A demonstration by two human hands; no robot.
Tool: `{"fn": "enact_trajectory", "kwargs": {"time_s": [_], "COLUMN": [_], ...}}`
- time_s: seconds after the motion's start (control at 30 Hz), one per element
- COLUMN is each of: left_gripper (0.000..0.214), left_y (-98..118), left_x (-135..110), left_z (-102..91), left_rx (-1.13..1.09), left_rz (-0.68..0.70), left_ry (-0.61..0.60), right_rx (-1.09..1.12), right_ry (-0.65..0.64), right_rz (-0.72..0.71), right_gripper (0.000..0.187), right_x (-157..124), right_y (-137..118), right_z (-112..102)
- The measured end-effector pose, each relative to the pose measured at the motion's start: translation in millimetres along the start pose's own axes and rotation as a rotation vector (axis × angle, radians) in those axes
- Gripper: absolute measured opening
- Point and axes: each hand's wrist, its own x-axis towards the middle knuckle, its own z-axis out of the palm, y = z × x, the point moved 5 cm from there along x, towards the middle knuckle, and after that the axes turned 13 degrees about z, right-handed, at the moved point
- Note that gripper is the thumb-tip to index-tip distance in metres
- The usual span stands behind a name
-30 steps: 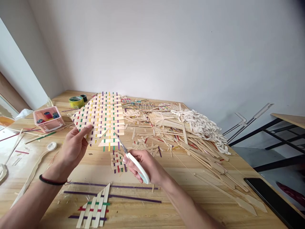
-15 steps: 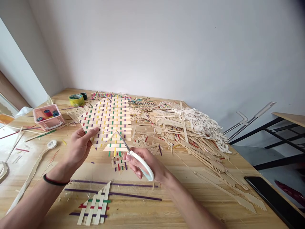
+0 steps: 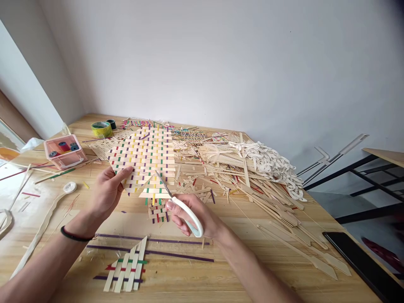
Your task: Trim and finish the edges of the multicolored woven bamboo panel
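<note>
My left hand (image 3: 109,187) pinches the lower left edge of a woven mat (image 3: 145,155), thumb on top. The mat is made of pale flat strips crossed by purple, green, yellow and red ones, and it is held up off the table. In my right hand (image 3: 192,212) is a pair of white-handled scissors (image 3: 184,212). Their blades reach up and left over the mat's lower part, where a diagonal cut separates a lower corner flap. Below lie a small woven offcut (image 3: 126,269) and two purple strips (image 3: 176,253).
A pink box (image 3: 65,151) with thread spools and yellow tape (image 3: 101,129) stand at the back left. White cord (image 3: 268,162) lies heaped on bundled pale strips (image 3: 217,155) at right. A black phone-like slab (image 3: 356,263) rests by the right edge; scraps litter the back.
The mat and both hands stay almost in place, with a very slight shift in the view. The scissors remain at the cut.
</note>
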Motion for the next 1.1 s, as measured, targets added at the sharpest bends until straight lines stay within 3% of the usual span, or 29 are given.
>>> {"fn": "enact_trajectory", "kwargs": {"time_s": [0.6, 1.1], "left_gripper": [0.021, 0.027], "left_y": [-0.6, -5.4], "left_x": [1.5, -7.3], "left_z": [-3.2, 7.2], "left_rx": [-0.018, -0.031], "left_rz": [0.035, 0.018], "left_ry": [0.005, -0.077], "right_rx": [0.037, 0.019], "right_ry": [0.061, 0.101], "right_rz": [-0.062, -0.09], "right_gripper": [0.037, 0.045], "right_x": [5.0, 5.1], "right_y": [0.4, 0.8], "right_z": [2.9, 7.6]}}
